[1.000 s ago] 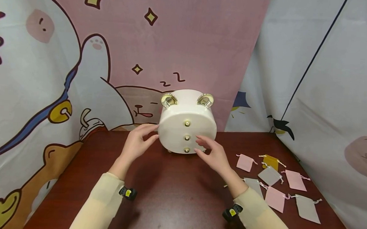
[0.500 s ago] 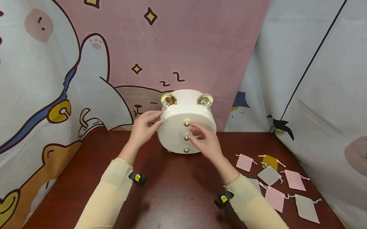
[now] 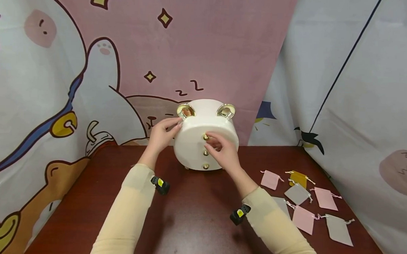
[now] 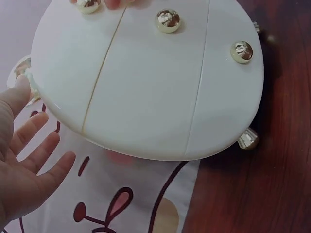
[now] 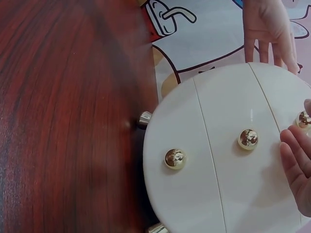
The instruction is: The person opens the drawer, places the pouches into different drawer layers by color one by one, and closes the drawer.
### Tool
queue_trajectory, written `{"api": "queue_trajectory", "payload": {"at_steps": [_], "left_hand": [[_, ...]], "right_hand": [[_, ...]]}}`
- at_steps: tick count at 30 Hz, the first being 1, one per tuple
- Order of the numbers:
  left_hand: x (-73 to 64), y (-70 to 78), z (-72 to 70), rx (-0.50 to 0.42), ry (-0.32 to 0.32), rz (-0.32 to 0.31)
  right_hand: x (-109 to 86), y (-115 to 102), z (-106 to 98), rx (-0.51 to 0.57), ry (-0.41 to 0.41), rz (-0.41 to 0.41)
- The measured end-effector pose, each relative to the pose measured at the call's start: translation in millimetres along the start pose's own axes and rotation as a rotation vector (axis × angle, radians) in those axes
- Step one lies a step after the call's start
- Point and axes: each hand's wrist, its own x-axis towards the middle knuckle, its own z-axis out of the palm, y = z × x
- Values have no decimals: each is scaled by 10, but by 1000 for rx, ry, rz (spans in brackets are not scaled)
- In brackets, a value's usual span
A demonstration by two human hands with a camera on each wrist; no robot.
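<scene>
A white oval drawer box (image 3: pixel 189 149) with gold ears and feet stands at the table's back. Seams divide its front into three drawers, each with a gold knob; the middle knob (image 5: pixel 248 139) shows fully in the right wrist view. My left hand (image 3: pixel 163 135) is at the box's upper left side, thumb near the left ear (image 3: pixel 185 110), fingers extended in the left wrist view. At the top drawer, my right hand (image 3: pixel 224 152) has its thumb and index finger parted on either side of the top knob (image 4: pixel 89 4), close to it.
Several small drawstring pouches lie on the table's right side, among them a yellow pouch (image 3: pixel 296 178), a pink pouch (image 3: pixel 303 219) and a grey pouch (image 3: pixel 338 229). A printed cloth (image 3: pixel 219 49) hangs directly behind the box. The table (image 3: pixel 193 216) is dark red wood.
My left hand has risen along the box's left side toward the ear. My right hand has moved up and left from the lower front to the top knob. The box has stayed in place.
</scene>
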Motion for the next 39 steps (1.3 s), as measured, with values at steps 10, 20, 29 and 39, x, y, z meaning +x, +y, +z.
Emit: {"api": "queue_trajectory", "payload": {"at_steps": [10,20,29,39], "left_hand": [[109,-32,51,-89,-40,-94],[166,3,53,-112,-95,-166],[171,6,46,-120,-115,-192],[169,-14,39,-103,-131,-180]], "right_hand": [[42,-23,45,-14,19,40],[76,-64,96,-37,74,103],[14,-80,143,-27,142,69],[-215,-199,65,-20,144,-14]]}}
